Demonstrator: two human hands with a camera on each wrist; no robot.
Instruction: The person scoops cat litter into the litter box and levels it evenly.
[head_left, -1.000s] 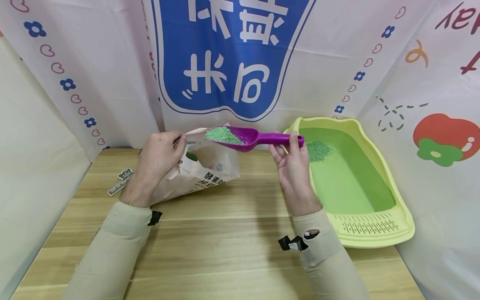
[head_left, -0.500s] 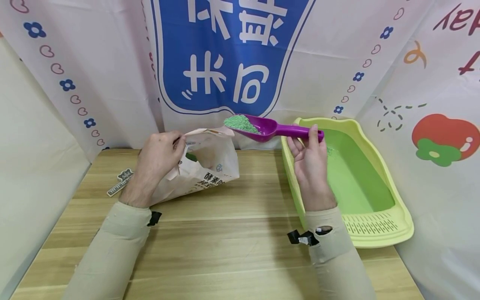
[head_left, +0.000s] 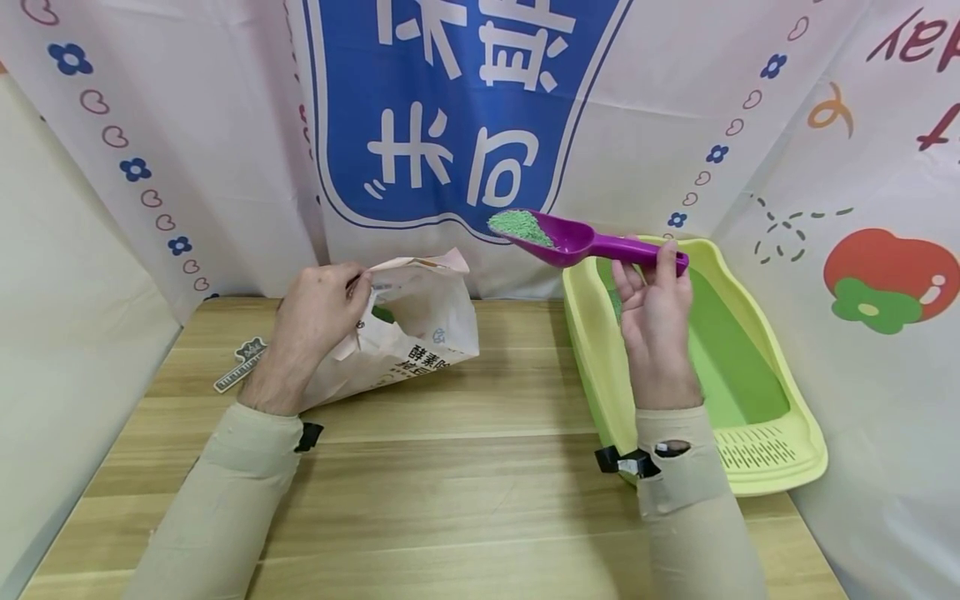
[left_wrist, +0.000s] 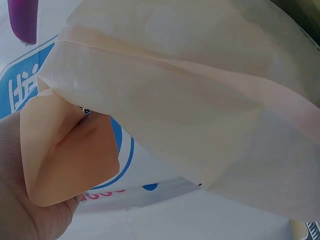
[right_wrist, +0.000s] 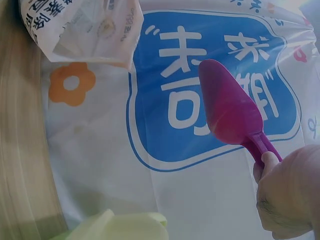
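My right hand [head_left: 660, 325] grips the handle of a purple scoop [head_left: 573, 242], held above the left rim of a litter box. Green granules [head_left: 522, 227] lie heaped in the front of the scoop. In the right wrist view only the underside of the scoop [right_wrist: 232, 107] shows. My left hand [head_left: 318, 325] pinches the top edge of a pale printed bag [head_left: 408, 333], whose mouth gapes toward the right. Something green shows inside the bag. The light-green litter box [head_left: 588, 333] stands at the right of the table, partly behind my right forearm.
A clip with a ruler-like print [head_left: 243, 362] lies on the wooden table [head_left: 465, 483], left of the bag. A printed cloth [head_left: 622, 100] hangs behind the table. The litter box has a slotted front ledge [head_left: 761, 450].
My right hand has carried the loaded scoop from over the bag's mouth to the right and upward, toward the litter box. The left hand and the bag have stayed in place.
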